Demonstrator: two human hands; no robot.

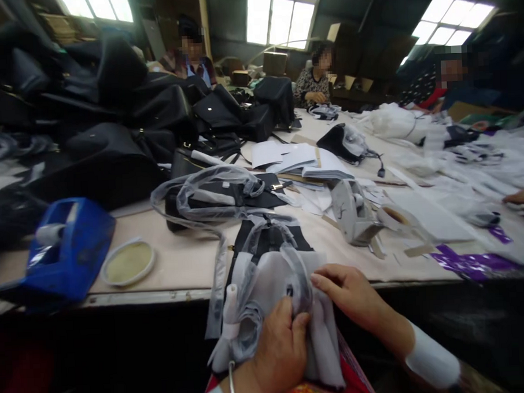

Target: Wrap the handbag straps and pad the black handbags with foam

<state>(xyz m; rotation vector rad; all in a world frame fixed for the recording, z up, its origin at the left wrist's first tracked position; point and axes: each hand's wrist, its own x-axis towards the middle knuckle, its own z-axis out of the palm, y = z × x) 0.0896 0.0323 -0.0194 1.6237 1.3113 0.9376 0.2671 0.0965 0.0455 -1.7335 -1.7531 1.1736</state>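
Observation:
A black handbag [270, 238] lies half over the table's front edge towards my lap, its front covered by a white wrapping sheet [265, 271]. Its looped handle [296, 259] is sleeved in clear plastic. My left hand [279, 343] is closed, thumb and forefinger pinching the lower end of that handle near a small dark piece. At the bag's right side, my right hand [353, 294] has its thumb and fingertips together at the edge of the wrapping sheet; its fingertips partly hide what they grip. A rolled plastic-wrapped strap [248, 330] sits left of my left hand.
Another black bag [227, 192] with a plastic-wrapped strap lies just beyond. Black bags [108, 151] pile up at left. A blue tape dispenser [68, 245], round lid [129, 263], grey tape dispenser [353, 213] and papers [304, 160] stand around. Several people sit across and at right.

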